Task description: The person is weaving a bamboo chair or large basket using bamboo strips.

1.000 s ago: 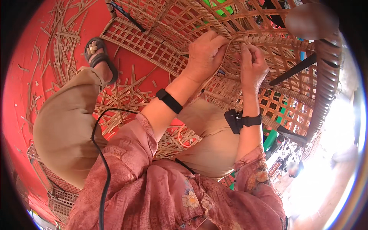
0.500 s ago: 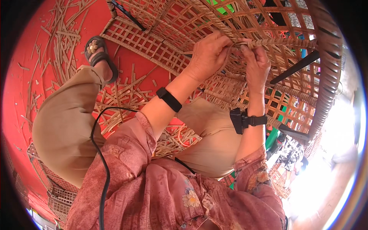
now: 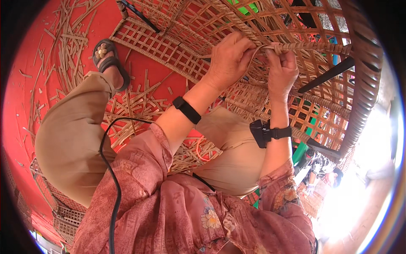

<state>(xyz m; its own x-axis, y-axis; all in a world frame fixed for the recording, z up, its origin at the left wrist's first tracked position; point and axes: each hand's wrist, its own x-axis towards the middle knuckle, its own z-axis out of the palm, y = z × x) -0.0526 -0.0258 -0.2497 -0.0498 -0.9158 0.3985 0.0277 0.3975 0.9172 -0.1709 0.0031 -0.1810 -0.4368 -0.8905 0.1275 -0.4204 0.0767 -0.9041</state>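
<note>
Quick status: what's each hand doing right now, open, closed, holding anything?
Left hand: closed, pinching a thin cane strand against the woven lattice frame.
Right hand: closed, gripping the wrapped cane bar of the frame.

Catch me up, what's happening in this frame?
A seated person is weaving a rattan lattice frame. The left hand and right hand meet at a wrapped rib, pinching a thin cane strip there. Cut cane scraps litter the red floor by a sandalled foot.
</note>
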